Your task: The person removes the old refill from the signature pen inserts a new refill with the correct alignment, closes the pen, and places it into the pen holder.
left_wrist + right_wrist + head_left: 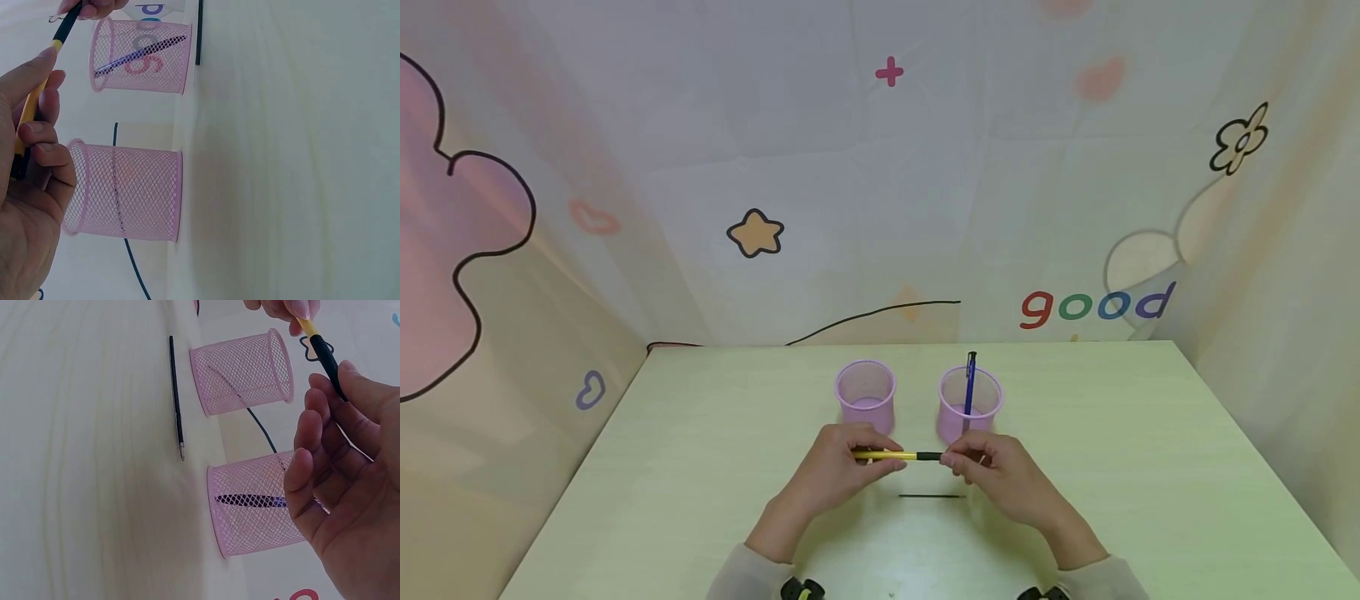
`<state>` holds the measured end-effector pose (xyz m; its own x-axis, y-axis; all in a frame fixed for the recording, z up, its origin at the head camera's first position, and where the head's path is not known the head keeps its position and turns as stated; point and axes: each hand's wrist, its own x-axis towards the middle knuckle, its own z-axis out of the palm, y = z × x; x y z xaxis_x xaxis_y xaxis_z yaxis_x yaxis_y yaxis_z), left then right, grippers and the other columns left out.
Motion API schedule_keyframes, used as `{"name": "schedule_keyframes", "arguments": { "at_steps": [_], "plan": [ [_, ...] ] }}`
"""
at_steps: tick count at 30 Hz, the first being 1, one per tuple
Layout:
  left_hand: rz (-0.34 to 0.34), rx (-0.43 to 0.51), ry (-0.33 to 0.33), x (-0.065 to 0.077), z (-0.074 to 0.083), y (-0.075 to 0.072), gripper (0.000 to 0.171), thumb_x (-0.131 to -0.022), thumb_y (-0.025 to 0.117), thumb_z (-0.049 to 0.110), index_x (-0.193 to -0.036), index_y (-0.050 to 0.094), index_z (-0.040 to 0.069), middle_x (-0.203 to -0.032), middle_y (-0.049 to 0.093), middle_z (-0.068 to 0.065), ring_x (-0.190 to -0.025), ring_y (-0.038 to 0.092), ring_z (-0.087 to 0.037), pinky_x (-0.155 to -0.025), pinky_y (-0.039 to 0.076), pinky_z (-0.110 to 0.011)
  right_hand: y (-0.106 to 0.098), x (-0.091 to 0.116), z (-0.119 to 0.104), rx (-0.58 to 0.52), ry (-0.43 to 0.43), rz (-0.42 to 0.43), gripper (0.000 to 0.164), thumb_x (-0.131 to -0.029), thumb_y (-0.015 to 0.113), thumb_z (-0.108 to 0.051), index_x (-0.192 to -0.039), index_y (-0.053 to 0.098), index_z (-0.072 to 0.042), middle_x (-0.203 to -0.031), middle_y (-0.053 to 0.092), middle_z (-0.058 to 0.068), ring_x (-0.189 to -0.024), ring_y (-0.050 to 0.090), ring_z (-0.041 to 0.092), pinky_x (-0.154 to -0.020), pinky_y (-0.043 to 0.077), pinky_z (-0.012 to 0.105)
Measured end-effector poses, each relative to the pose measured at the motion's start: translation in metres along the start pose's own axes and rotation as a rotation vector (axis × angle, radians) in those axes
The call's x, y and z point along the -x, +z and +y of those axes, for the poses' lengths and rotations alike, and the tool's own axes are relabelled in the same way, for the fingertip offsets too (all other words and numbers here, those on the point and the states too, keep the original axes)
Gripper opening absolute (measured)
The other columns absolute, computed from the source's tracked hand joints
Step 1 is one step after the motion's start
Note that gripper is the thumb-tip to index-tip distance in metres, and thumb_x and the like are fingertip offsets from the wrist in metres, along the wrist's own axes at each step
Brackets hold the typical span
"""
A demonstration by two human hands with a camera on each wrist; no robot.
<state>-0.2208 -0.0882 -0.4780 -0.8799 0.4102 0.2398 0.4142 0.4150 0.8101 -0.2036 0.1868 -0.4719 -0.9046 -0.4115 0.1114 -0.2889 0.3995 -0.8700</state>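
My left hand (844,468) holds the yellow barrel of a pen (901,456) between thumb and fingers, above the table. At the pen's black grip end, my right hand (1000,473) pinches with thumb and fingertips, as the right wrist view also shows. The pen lies roughly level between both hands; its tip is hidden by the right fingers. Below it, a thin black pen refill (177,394) with a metal tip lies on the table. Beyond the right hand, a blue pen (970,387) leans upright in the right pink mesh cup (949,427).
A second pink mesh cup (867,414) stands behind the left hand, with nothing seen inside. Both cups are on a pale wooden table (700,433). A printed curtain (820,167) hangs along the table's back edge and sides.
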Motion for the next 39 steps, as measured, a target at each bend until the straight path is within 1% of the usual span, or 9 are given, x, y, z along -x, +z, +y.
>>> {"name": "schedule_keyframes", "arguments": {
  "at_steps": [7, 18, 24, 29, 32, 36, 39],
  "plan": [
    [-0.003, 0.036, -0.039, 0.0023, -0.0026, -0.0033, 0.013, -0.087, 0.085, 0.031, -0.100, 0.082, 0.028, -0.087, 0.076, 0.016, -0.074, 0.066, -0.005, -0.064, 0.058, -0.025, -0.0019, 0.0003, 0.0034, -0.008, 0.004, 0.014, 0.018, -0.101, 0.068, -0.023, -0.104, 0.074, -0.006, -0.087, 0.068, 0.004, -0.076, 0.060, 0.009, -0.067, 0.053, 0.023],
    [0.009, 0.057, -0.044, 0.0043, -0.0069, -0.0054, 0.012, -0.086, 0.086, 0.030, -0.098, 0.082, 0.029, -0.086, 0.075, 0.016, -0.073, 0.063, -0.005, -0.063, 0.056, -0.023, -0.0057, 0.0022, 0.0044, -0.006, 0.036, 0.025, 0.017, -0.101, 0.069, -0.024, -0.104, 0.074, -0.009, -0.089, 0.069, 0.007, -0.076, 0.061, 0.010, -0.067, 0.053, 0.023],
    [0.017, 0.037, -0.034, 0.0041, -0.0074, -0.0059, 0.012, -0.086, 0.086, 0.028, -0.098, 0.082, 0.029, -0.085, 0.074, 0.016, -0.070, 0.060, -0.003, -0.061, 0.053, -0.021, -0.0074, 0.0027, 0.0054, -0.010, 0.042, 0.033, 0.015, -0.100, 0.069, -0.023, -0.103, 0.074, -0.009, -0.087, 0.067, 0.004, -0.076, 0.060, 0.010, -0.066, 0.052, 0.023],
    [0.024, 0.023, -0.030, 0.0045, -0.0065, -0.0076, 0.014, -0.086, 0.086, 0.029, -0.100, 0.082, 0.028, -0.086, 0.075, 0.014, -0.069, 0.058, -0.003, -0.060, 0.051, -0.020, -0.0075, 0.0024, 0.0059, -0.014, 0.037, 0.039, 0.014, -0.100, 0.070, -0.023, -0.102, 0.074, -0.009, -0.087, 0.067, 0.004, -0.075, 0.060, 0.009, -0.065, 0.052, 0.023],
    [0.027, 0.014, -0.039, 0.0045, -0.0059, -0.0087, 0.016, -0.086, 0.086, 0.031, -0.101, 0.082, 0.026, -0.087, 0.075, 0.012, -0.070, 0.058, -0.003, -0.061, 0.051, -0.020, -0.0074, 0.0024, 0.0064, -0.013, 0.038, 0.043, 0.014, -0.100, 0.070, -0.023, -0.102, 0.074, -0.010, -0.087, 0.068, 0.008, -0.074, 0.060, 0.008, -0.065, 0.052, 0.023],
    [0.028, 0.010, -0.055, 0.0048, -0.0066, -0.0096, 0.020, -0.086, 0.085, 0.032, -0.103, 0.082, 0.021, -0.088, 0.076, 0.009, -0.071, 0.058, -0.005, -0.062, 0.050, -0.020, -0.0075, 0.0023, 0.0070, -0.016, 0.041, 0.051, 0.013, -0.099, 0.072, -0.023, -0.102, 0.075, -0.011, -0.088, 0.067, 0.013, -0.074, 0.059, 0.008, -0.064, 0.051, 0.023],
    [0.026, 0.011, -0.056, 0.0051, -0.0083, -0.0092, 0.024, -0.087, 0.085, 0.032, -0.105, 0.082, 0.017, -0.088, 0.076, 0.008, -0.070, 0.058, -0.006, -0.062, 0.050, -0.020, -0.0079, 0.0028, 0.0077, -0.019, 0.038, 0.061, 0.012, -0.098, 0.073, -0.023, -0.102, 0.075, -0.013, -0.086, 0.066, 0.012, -0.073, 0.058, 0.008, -0.062, 0.050, 0.023]
  ]
}}
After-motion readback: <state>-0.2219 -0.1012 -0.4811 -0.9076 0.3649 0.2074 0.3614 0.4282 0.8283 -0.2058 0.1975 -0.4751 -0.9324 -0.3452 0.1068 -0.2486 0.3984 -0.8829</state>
